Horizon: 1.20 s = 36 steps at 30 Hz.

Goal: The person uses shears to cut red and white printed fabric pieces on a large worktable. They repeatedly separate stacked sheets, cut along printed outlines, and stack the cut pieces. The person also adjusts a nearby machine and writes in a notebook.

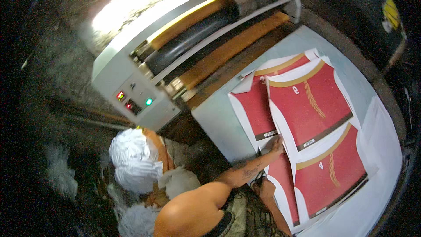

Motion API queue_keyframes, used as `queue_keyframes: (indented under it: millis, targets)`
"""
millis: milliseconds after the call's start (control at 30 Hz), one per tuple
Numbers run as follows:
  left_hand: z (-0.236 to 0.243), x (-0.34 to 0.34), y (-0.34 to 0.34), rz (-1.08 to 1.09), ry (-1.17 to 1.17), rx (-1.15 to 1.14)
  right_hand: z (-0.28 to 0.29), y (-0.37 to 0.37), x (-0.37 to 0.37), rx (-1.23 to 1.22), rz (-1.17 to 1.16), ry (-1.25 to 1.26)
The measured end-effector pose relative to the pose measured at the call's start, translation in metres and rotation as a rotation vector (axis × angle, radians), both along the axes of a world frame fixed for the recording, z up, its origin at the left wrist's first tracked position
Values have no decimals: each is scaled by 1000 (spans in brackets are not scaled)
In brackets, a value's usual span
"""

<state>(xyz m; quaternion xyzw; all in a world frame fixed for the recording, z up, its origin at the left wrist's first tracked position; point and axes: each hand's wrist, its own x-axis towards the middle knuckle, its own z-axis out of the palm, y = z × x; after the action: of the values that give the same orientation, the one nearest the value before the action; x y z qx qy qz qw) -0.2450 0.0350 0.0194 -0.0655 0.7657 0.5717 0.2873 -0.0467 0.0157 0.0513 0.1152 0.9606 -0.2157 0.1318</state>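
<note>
Large white printed sheets (281,118) with red garment-shaped panels lie on the table, overlapping. One red panel (315,109) has a gold neckline band, a leaf-like gold motif and a dark hem strip; another red panel (333,171) lies nearer me. My left hand (276,145) reaches across and grips the sheet edge between the panels; its fingertips are partly hidden. Close to my body, my right hand (264,188) is closed around the dark handles of scissors (257,179). Their blades point away from me, partly behind my left forearm.
A roller machine (131,87) with orange and black rollers and a lit control panel stands beyond the pale table (215,123). White bundled material (133,160) sits at the left beside my arm. White cloth (377,149) drapes over the table's right side.
</note>
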Motion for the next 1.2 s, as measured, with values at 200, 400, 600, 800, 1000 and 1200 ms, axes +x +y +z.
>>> queue_keyframes:
  millis: [200,400,600,800,1000,1200]
  targets:
    - [-44,-16,-3,-51,166,126,-10,7,32,-402,-255,-274]
    - [-44,-11,0,156,294,197,21,0,96,-967,-682,-140]
    - [-10,1,-6,-363,120,-81,44,-33,96,-1122,-1139,56]
    - [-4,13,24,-259,-609,132,48,-28,50,-1538,-1214,286]
    - [-34,13,28,-246,-629,274,43,-13,-5,-1654,-1391,258]
    - [-31,14,21,-319,-455,330,31,-1,-27,-1480,-1418,407]
